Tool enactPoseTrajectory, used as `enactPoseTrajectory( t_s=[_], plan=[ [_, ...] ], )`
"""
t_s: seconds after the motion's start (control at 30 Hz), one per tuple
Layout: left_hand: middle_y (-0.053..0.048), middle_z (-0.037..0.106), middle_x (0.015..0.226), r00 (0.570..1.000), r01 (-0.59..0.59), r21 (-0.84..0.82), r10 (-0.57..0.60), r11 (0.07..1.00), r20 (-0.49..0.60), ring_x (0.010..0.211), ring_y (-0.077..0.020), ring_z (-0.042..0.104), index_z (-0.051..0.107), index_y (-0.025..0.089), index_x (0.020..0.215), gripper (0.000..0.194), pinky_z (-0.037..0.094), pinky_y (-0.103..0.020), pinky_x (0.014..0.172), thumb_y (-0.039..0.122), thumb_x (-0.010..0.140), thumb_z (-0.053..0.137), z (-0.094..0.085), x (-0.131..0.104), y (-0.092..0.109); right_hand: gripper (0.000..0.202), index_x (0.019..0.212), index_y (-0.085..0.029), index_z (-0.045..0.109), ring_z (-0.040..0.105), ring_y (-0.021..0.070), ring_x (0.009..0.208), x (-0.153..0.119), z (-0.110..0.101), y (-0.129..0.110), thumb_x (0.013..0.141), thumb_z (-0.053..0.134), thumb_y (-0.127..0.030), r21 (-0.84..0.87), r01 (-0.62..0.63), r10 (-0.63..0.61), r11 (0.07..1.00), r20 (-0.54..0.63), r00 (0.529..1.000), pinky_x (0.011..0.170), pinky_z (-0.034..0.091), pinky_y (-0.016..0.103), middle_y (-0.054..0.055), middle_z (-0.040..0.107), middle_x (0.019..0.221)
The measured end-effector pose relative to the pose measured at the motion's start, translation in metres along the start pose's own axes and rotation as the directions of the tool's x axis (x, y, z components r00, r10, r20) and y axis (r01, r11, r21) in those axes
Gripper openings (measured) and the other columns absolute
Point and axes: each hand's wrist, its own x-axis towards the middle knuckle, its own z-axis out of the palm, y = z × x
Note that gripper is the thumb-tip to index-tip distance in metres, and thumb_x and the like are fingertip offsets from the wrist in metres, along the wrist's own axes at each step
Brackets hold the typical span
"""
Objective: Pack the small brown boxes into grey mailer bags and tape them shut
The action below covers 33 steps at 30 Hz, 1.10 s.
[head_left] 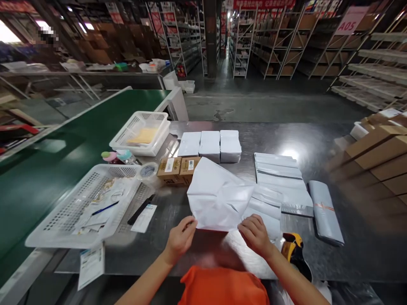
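A white plastic mailing bag is stretched between my two hands above the metal table, its surface creased. My left hand pinches its near left corner, and my right hand grips the near right corner. Behind the bag stand two small brown boxes with labels. Farther back are three stacks of white labels or paper. Flat piles of mailing bags lie to the right, partly under the held bag. A rolled bundle of bags tied with a band rests beside them.
At left, a white basket holds papers and a blue pen; another basket sits behind it. Clear tape and a black knife-like tool lie nearby. A yellow-black tape dispenser is near my right arm. Cartons stand right; a green conveyor runs left.
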Motion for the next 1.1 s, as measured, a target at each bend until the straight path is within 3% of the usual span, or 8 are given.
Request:
enactPoseTrajectory(
  t_s=[0.43,0.6,0.73,0.83,0.93,1.0,1.07,1.1],
  plan=[
    [-0.013,0.069,0.095,0.991,-0.132,-0.043,0.134,0.990,0.033,0.089,-0.0192,0.069,0.061,0.012,0.112,0.025,0.059,-0.026,0.077,0.009,0.093,0.045,-0.002,-0.023,0.002,0.020,0.081,-0.023,0.063,0.059,0.0144,0.075,0.006,-0.014,-0.004,0.090,0.054,-0.007,-0.061,0.171,-0.162,0.983,0.122,0.979,0.075,0.043,0.035,-0.001,0.068,0.073],
    [-0.010,0.070,0.092,0.992,-0.085,-0.021,0.086,0.996,0.091,0.086,-0.0177,0.068,0.064,0.014,0.100,0.023,0.057,-0.026,0.079,0.006,0.091,0.044,-0.002,-0.020,0.014,0.021,0.078,-0.023,0.063,0.056,0.0144,0.073,-0.010,0.000,-0.003,0.091,0.054,-0.009,0.008,0.151,-0.150,0.988,0.191,0.970,0.078,0.044,0.035,0.000,0.067,0.075],
    [-0.009,0.068,0.081,0.985,-0.133,0.080,0.123,0.988,0.120,0.071,-0.0164,0.062,0.063,0.014,0.081,0.025,0.052,-0.027,0.067,0.007,0.092,0.042,-0.005,-0.017,0.023,0.027,0.073,-0.021,0.062,0.054,0.0140,0.070,-0.024,0.025,-0.010,0.094,0.050,-0.010,-0.018,0.117,-0.112,0.993,0.170,0.979,0.079,0.045,0.036,0.000,0.065,0.070],
    [-0.009,0.067,0.083,0.971,-0.193,0.101,0.175,0.976,0.160,0.071,-0.0167,0.058,0.062,0.015,0.075,0.027,0.048,-0.029,0.066,0.007,0.092,0.042,-0.007,-0.018,0.020,0.026,0.072,-0.021,0.060,0.054,0.0126,0.064,-0.025,0.026,-0.020,0.096,0.051,-0.015,0.023,0.073,-0.076,0.997,0.137,0.988,0.070,0.044,0.032,-0.002,0.062,0.063],
    [-0.010,0.064,0.085,0.942,-0.268,0.112,0.236,0.957,0.239,0.073,-0.0175,0.055,0.060,0.016,0.072,0.028,0.045,-0.030,0.065,0.011,0.093,0.043,-0.003,-0.025,0.011,0.023,0.077,-0.021,0.061,0.048,0.0109,0.050,0.000,-0.001,-0.017,0.097,0.050,-0.021,0.138,-0.045,0.030,0.989,0.110,0.994,0.054,0.037,0.028,-0.003,0.055,0.053],
    [-0.008,0.060,0.076,0.933,-0.266,0.105,0.229,0.958,0.276,0.068,-0.0172,0.051,0.059,0.017,0.071,0.030,0.041,-0.030,0.061,0.013,0.094,0.041,0.003,-0.033,0.004,0.020,0.082,-0.021,0.062,0.051,0.0120,0.052,0.039,-0.020,-0.002,0.097,0.048,-0.019,0.186,-0.215,0.207,0.959,0.063,0.976,0.054,0.038,0.029,-0.002,0.058,0.057],
    [-0.006,0.057,0.072,0.936,-0.245,0.101,0.208,0.964,0.285,0.066,-0.0174,0.049,0.060,0.018,0.072,0.029,0.038,-0.029,0.058,0.014,0.094,0.042,0.013,-0.040,-0.002,0.014,0.087,-0.022,0.063,0.061,0.0161,0.068,0.091,-0.022,0.023,0.095,0.051,-0.022,0.213,-0.428,0.434,0.878,0.019,0.901,0.065,0.046,0.031,0.003,0.067,0.075],
    [-0.006,0.057,0.073,0.940,-0.235,0.101,0.200,0.967,0.275,0.068,-0.0179,0.050,0.061,0.018,0.072,0.028,0.038,-0.029,0.057,0.013,0.093,0.043,0.018,-0.043,-0.004,0.012,0.095,-0.023,0.064,0.063,0.0180,0.074,0.119,-0.015,0.039,0.093,0.053,-0.027,0.252,-0.476,0.483,0.843,0.036,0.875,0.069,0.048,0.033,0.004,0.069,0.083]
  ],
)
